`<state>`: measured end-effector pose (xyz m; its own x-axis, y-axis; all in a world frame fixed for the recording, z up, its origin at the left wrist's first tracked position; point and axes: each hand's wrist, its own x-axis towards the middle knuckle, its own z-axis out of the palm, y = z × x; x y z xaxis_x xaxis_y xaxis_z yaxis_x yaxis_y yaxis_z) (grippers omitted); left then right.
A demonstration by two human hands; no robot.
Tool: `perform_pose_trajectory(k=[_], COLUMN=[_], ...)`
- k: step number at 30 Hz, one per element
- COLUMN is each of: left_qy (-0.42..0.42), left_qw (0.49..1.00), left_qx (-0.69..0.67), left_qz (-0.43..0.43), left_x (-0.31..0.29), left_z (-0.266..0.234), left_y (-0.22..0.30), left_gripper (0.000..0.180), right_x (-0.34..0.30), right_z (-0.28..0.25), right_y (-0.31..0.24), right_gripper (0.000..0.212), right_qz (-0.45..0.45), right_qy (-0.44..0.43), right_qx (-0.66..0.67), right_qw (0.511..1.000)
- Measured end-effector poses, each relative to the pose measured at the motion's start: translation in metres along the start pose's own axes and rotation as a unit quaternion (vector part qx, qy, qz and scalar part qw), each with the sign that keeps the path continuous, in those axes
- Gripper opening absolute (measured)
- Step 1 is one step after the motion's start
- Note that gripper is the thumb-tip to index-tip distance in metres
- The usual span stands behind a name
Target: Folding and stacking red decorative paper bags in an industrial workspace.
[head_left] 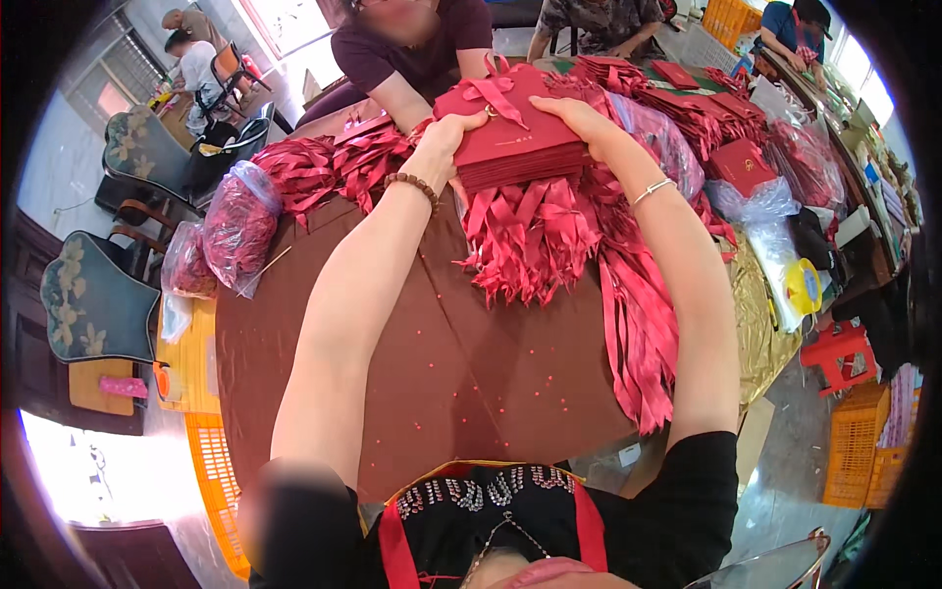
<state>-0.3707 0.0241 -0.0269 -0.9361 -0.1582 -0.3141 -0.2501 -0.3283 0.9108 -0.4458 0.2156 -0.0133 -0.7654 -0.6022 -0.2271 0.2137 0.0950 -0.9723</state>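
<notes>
Both of my arms reach out over the brown-covered table, and between my hands is a thick stack of flat red ribboned envelopes [520,142]. Closed on the stack's left side is my left hand [453,135], its thumb lying on top. My right hand [574,120] grips the right edge, thumb over the upper face. A ribbon bow [497,98] lies on the top envelope. Below the stack, a bunch of loose red ribbon ends [530,236] spreads across the cloth. More long ribbons [638,334] trail over the table beside my right forearm.
Across the table, a co-worker's forearm [400,101] reaches close to the stack. Plastic bags of red ribbons [238,226] sit at the left edge. More red envelopes [741,167] and ribbons lie at the right. Tiny red bits dot the brown cloth [392,393]. A red stool [842,355] stands at right.
</notes>
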Motion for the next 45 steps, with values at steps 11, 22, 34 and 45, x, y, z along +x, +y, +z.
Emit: perform_pose_trajectory(k=[11, 22, 34, 45], left_qy=[-0.007, -0.040, 0.067, 0.071], left_qw=[0.993, 0.947, 0.939, 0.857], left_qx=[0.116, 0.305, 0.330, 0.432], left_qz=[-0.003, -0.087, 0.075, 0.272], left_x=[-0.015, -0.041, -0.027, -0.089], left_z=[0.004, 0.009, 0.007, 0.021], left_y=[0.002, 0.030, -0.024, -0.071], left_gripper=[0.038, 0.061, 0.058, 0.047], right_x=[-0.008, -0.010, 0.007, -0.007], right_z=[-0.007, -0.012, -0.025, -0.027], right_y=[0.009, 0.021, 0.046, 0.044], right_gripper=[0.050, 0.062, 0.039, 0.041], right_qz=[0.001, -0.069, -0.035, -0.033], right_qy=[0.010, 0.014, 0.059, 0.111], right_qx=[-0.053, 0.025, 0.020, -0.061], right_qw=[0.999, 0.997, 0.997, 0.991])
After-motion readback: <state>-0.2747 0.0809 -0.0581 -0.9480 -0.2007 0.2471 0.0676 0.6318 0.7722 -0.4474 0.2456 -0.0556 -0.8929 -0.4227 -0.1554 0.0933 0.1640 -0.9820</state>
